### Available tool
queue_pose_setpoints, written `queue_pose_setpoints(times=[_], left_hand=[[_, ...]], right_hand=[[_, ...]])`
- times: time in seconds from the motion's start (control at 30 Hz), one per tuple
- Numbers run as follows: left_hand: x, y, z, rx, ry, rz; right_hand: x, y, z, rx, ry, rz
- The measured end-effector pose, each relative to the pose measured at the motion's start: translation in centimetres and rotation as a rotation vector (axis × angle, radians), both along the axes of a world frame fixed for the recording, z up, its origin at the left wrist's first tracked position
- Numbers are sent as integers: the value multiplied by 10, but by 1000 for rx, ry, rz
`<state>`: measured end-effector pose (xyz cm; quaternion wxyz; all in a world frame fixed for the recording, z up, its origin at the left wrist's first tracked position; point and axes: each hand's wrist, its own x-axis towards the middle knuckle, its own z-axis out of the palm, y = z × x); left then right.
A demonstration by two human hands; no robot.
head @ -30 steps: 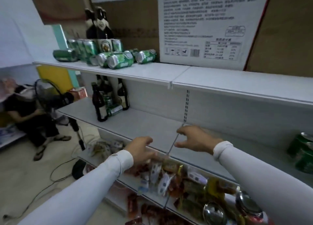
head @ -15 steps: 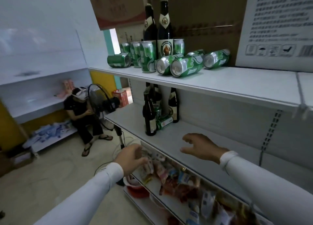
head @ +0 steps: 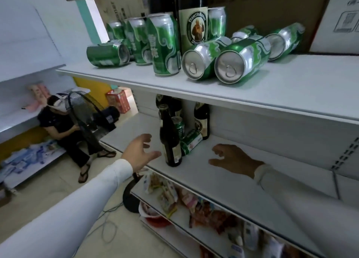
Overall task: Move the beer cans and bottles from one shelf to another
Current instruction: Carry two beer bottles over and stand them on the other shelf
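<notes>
Two hands reach toward the middle shelf (head: pixel 242 180), and neither holds anything. Our left hand (head: pixel 140 152) is spread with relaxed fingers, its fingertips just beside the front brown beer bottle (head: pixel 170 139), which stands upright to their right near the shelf's front edge. Our right hand (head: pixel 233 157) hovers palm down, fingers loosely bent, farther off on the bottle's other side, so we judge the left is nearer. Behind the bottle an upright green can (head: pixel 178 127) and a toppled green can (head: pixel 191 144) crowd together, the toppled one's axis running back and to the right. More bottles (head: pixel 202 119) stand behind, partly hidden under the top shelf (head: pixel 272 94); we cannot count them.
</notes>
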<state>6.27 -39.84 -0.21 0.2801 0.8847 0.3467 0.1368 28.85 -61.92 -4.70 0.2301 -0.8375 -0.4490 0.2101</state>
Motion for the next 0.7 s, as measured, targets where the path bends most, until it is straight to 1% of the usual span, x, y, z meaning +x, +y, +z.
queue_pose_setpoints(times=[0.1, 0.17, 0.33, 0.4, 0.53, 0.6, 0.7], left_hand=[[23, 18, -3, -62, -85, -42], [35, 26, -6, -114, -147, -107], [52, 43, -10, -207, -132, -337], [55, 51, -11, -185, -148, -403], [51, 70, -10, -139, -176, -447], [48, 83, -8, -88, -167, -455], [44, 105, -6, -47, -154, -413]], right_hand=[[2, 5, -1, 1, 9, -86], [-2, 9, -2, 5, 10, -151], [-12, 30, 3, 62, -29, -331], [-20, 44, 7, 69, -25, -384], [-36, 67, 12, 88, -56, -461], [-42, 74, 14, 122, -56, -501], [-42, 82, 15, 145, -67, -536]])
